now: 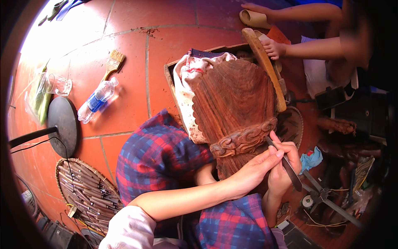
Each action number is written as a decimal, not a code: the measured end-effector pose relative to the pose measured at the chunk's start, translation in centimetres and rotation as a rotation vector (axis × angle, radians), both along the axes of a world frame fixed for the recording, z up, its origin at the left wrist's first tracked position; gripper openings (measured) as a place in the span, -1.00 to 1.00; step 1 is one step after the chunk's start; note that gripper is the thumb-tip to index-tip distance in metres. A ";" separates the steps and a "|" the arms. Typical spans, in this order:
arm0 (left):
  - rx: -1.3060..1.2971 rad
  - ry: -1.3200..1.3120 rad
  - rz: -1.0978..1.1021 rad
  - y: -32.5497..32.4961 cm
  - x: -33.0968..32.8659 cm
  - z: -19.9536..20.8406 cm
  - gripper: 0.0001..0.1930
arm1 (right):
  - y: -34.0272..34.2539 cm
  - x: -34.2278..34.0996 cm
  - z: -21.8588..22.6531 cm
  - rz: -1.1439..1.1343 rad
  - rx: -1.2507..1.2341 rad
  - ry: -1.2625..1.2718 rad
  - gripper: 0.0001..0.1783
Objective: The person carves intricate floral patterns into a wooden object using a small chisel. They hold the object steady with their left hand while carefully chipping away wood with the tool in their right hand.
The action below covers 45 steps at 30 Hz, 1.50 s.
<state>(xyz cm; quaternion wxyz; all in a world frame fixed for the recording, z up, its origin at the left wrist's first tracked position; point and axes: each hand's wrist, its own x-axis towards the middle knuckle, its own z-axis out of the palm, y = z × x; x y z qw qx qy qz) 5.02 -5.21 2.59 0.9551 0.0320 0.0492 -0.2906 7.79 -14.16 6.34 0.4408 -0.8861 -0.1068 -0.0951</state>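
A reddish-brown carved wooden panel (234, 97) with a scalloped left edge lies in front of me. Across its near part runs a raised band of swirling relief (244, 137). My right hand (282, 176) is closed round a narrow, dark, flat metal file (292, 174), its far end at the right end of the carved band. Crossing over from the left, my left hand (255, 170) pinches the same file with thumb and fingers near the wood. The exact contact between tip and carving is hidden by my fingers.
Under the panel are a stained white cloth (184, 89) and a wooden box (169, 74). Leftward lie a bottle (97, 101), brush (115, 62), glass (62, 85) and basket of handled tools (89, 195). A metal stand (321, 194) is at right; another person's foot (273, 49) is beyond.
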 end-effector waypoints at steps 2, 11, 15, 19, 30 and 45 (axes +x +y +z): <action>0.023 -0.057 0.006 -0.3 0.2 -0.1 -0.59 | 0.1 0.2 -0.1 -0.068 -0.043 -0.080 -0.91; -0.009 0.073 -0.033 2.0 -1.4 0.2 -0.57 | 1.6 -0.8 0.1 0.067 -0.180 -0.067 -0.83; 0.040 0.009 -0.054 -0.2 0.6 0.1 -0.60 | 0.8 0.0 0.3 -0.099 -0.182 -0.078 -0.82; 0.093 0.038 0.016 0.1 -0.6 -0.2 -0.60 | 1.1 -0.4 0.0 -0.019 -0.204 -0.091 -0.83; 0.103 0.050 0.013 0.8 -0.9 0.4 -0.62 | 0.8 -0.4 0.3 0.048 -0.146 -0.030 -0.84; 0.206 -0.056 -0.028 0.0 0.5 -0.9 -0.63 | 0.9 -0.1 -0.2 -0.101 -0.090 -0.079 -0.84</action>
